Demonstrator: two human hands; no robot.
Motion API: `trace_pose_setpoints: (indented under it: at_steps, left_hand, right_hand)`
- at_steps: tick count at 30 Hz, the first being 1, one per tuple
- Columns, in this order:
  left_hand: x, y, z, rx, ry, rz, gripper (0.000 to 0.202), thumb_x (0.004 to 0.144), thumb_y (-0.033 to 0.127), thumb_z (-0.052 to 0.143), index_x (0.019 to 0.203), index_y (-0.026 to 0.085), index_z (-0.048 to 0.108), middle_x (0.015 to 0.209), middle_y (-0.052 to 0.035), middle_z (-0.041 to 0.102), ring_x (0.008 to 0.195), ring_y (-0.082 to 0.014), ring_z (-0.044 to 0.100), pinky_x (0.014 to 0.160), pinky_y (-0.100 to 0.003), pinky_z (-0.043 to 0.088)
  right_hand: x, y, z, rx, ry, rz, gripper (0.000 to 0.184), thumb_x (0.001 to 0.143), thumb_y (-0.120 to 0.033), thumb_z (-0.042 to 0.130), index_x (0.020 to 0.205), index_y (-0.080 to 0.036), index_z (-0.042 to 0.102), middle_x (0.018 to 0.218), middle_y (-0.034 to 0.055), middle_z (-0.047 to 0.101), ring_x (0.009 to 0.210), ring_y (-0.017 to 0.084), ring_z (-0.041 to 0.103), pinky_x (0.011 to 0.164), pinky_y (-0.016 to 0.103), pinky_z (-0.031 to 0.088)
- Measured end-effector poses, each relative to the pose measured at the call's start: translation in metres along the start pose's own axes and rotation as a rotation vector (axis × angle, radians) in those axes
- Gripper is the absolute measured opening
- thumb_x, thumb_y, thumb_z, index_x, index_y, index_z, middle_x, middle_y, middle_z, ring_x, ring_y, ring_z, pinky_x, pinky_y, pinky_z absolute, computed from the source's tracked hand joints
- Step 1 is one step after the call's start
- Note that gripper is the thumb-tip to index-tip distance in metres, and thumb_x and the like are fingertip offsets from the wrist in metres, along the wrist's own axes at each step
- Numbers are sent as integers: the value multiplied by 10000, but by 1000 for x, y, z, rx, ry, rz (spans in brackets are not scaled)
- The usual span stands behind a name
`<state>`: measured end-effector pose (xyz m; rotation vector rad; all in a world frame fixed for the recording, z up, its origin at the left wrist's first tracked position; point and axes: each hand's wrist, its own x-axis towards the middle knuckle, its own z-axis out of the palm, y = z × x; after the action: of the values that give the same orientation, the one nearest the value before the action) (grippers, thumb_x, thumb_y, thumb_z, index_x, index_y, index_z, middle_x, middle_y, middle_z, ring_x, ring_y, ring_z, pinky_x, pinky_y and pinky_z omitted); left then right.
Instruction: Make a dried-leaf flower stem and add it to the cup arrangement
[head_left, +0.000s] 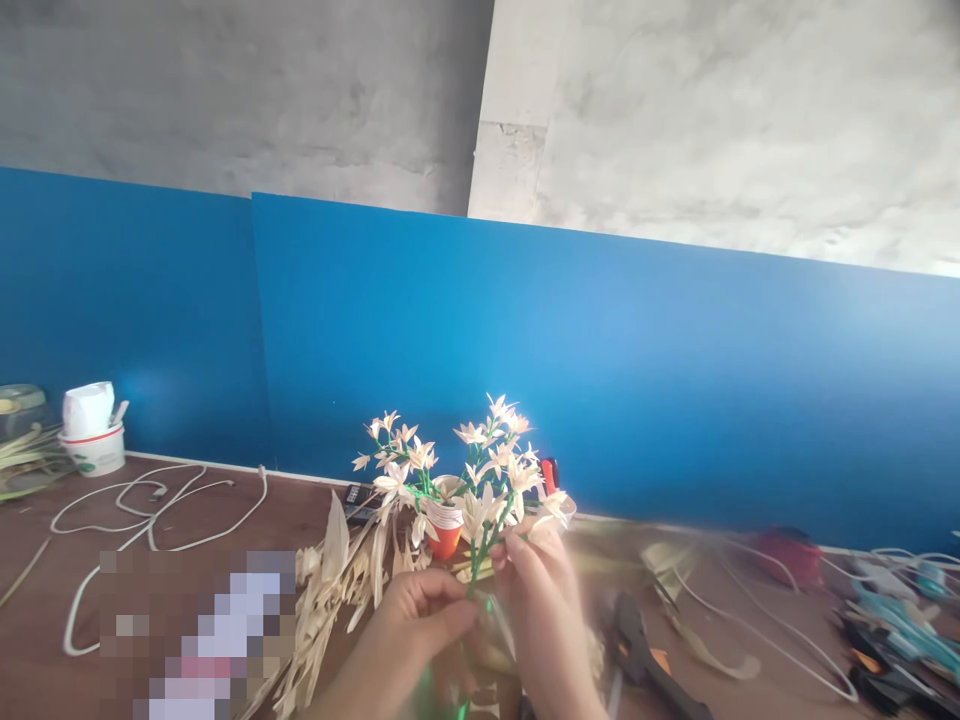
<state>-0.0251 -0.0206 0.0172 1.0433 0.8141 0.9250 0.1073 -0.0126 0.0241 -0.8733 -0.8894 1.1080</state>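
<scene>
A spray of cream artificial flowers [495,450] on green stems stands upright between my hands. My left hand [416,625] is closed around the lower green stem, thumb and fingers pinched together. Higher up, my right hand [536,585] pinches a stem just below the blossoms. Behind them, a second bunch of similar flowers [405,465] rises from a red and white paper cup [446,532]. Dried husk strips [330,590] lie in a heap to the left of my left hand.
A black glue gun [645,655] lies right of my hands. White cables [150,510] sprawl over the brown table at left, near a white tub [94,447]. Scissors and teal items [900,625] crowd the far right. A blue partition [525,350] borders the back.
</scene>
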Motion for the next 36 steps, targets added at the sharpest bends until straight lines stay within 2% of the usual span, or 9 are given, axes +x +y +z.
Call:
trace_pose_setpoints:
  at_steps: [5,11,18,24,28,33,36]
  left_hand:
    - [-1,0,1,4,21,25,438,622,519,759,748,116,640,571,-44,689,390,-121,592,342,-175,363]
    - [-2,-1,4,-8,44,48,430,629,515,752,746,115,648,575,-46,686,370,-114,572,337,-180,366]
    - [-2,-1,6,-60,80,58,401,632,487,762,746,117,657,557,-35,676,361,-107,568,339,-170,349]
    - [-3,0,6,-86,139,106,404,623,486,771,760,120,670,572,-37,677,368,-103,561,348,-173,348]
    - [-2,-1,6,-60,139,108,415,629,506,760,750,119,673,585,-38,676,375,-105,561,339,-174,336]
    - [-1,-3,5,24,137,116,404,654,508,740,785,128,707,600,-30,680,357,-78,505,359,-184,325]
    - [-1,-3,5,83,121,131,397,667,504,726,804,132,728,593,-22,677,333,-59,437,373,-193,329]
  right_hand:
    - [0,3,1,94,9,23,236,703,-389,700,733,-213,544,631,-29,557,540,109,448,494,218,376]
    - [-3,7,6,198,40,110,248,698,-400,690,764,-242,510,621,-35,565,460,105,416,403,223,323]
    - [-6,9,11,274,26,101,133,779,-351,623,771,-282,510,638,-59,577,465,106,451,513,246,417]
    - [-7,11,12,143,-31,-5,240,811,-458,570,682,-266,505,530,-34,481,460,148,446,470,294,376]
    - [-6,10,12,117,-37,-11,293,805,-514,556,673,-257,508,537,-26,485,438,143,421,440,296,350]
    - [-4,6,12,125,-33,46,274,747,-488,632,710,-230,546,596,-18,517,506,137,463,456,265,383]
    - [-4,3,11,73,8,140,350,669,-485,709,600,-201,519,524,-40,452,465,106,406,401,225,318]
